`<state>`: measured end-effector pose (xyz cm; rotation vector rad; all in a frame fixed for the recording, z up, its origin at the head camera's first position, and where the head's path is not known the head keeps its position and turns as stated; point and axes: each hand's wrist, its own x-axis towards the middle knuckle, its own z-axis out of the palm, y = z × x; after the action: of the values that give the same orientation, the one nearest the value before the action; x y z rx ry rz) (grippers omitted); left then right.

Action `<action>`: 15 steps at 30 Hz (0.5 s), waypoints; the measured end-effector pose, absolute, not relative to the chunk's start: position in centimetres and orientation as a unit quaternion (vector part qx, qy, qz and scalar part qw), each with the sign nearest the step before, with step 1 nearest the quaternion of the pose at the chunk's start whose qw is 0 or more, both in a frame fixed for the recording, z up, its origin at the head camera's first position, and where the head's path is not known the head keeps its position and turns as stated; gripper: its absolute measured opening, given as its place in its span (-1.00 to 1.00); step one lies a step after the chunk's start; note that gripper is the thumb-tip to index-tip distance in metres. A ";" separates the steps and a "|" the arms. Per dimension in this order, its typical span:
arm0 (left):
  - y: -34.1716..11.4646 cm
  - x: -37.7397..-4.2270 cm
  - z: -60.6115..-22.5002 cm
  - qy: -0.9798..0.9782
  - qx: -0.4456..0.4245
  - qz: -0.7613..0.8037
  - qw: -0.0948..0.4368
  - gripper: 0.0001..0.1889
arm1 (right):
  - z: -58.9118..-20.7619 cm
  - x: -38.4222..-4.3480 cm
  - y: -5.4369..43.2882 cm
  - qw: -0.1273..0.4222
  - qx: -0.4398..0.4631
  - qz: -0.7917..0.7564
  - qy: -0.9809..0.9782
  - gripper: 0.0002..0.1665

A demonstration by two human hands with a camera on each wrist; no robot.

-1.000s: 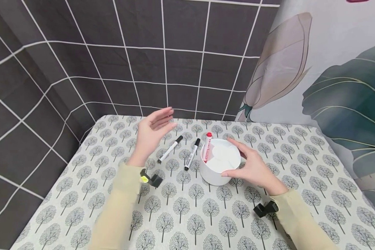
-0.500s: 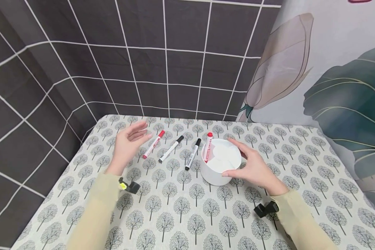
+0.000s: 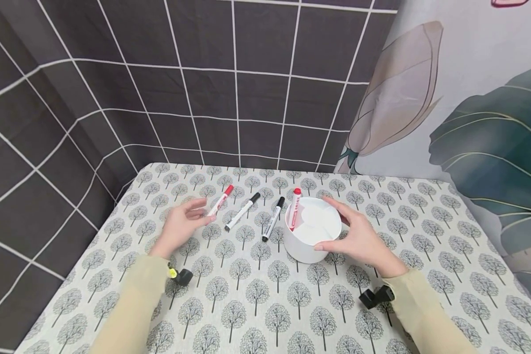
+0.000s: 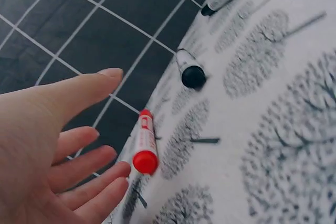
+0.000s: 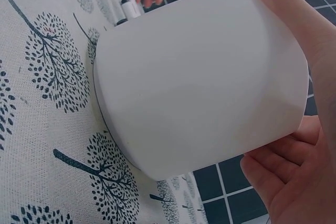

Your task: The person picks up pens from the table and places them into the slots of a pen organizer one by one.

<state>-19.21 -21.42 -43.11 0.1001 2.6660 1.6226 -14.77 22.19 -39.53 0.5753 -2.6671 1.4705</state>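
The left hand (image 3: 181, 227), fingers loosely parted, hovers beside a red-capped white marker (image 3: 221, 200); the right hand (image 3: 360, 237) grips a round white container (image 3: 303, 249)

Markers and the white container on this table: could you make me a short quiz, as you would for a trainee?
1. True or false: the left hand is holding the white container.
2. The marker inside the container has which cap colour? A) black B) red C) green
3. How many other markers lie on the tablecloth?

Key:
1. False; the right hand holds it.
2. B.
3. Three: one red-capped marker and two black-capped markers.
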 end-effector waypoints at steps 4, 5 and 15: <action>-21.2 -19.2 -43.5 0.883 0.036 0.468 0.019 -0.22 | -39.6 -14.7 22.2 0.022 0.187 0.473 -0.861 0.36; -21.1 -19.2 -43.5 0.888 0.036 0.459 0.019 -0.21 | -39.6 -14.8 22.2 0.022 0.189 0.473 -0.861 0.36; -20.6 -19.7 -43.7 0.904 0.033 0.426 -0.002 -0.37 | -39.7 -14.8 22.2 0.026 0.195 0.474 -0.859 0.37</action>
<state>-19.69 -20.56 -43.72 0.1051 2.8435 1.3404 -14.82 22.24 -39.69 0.6015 -2.6527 1.4633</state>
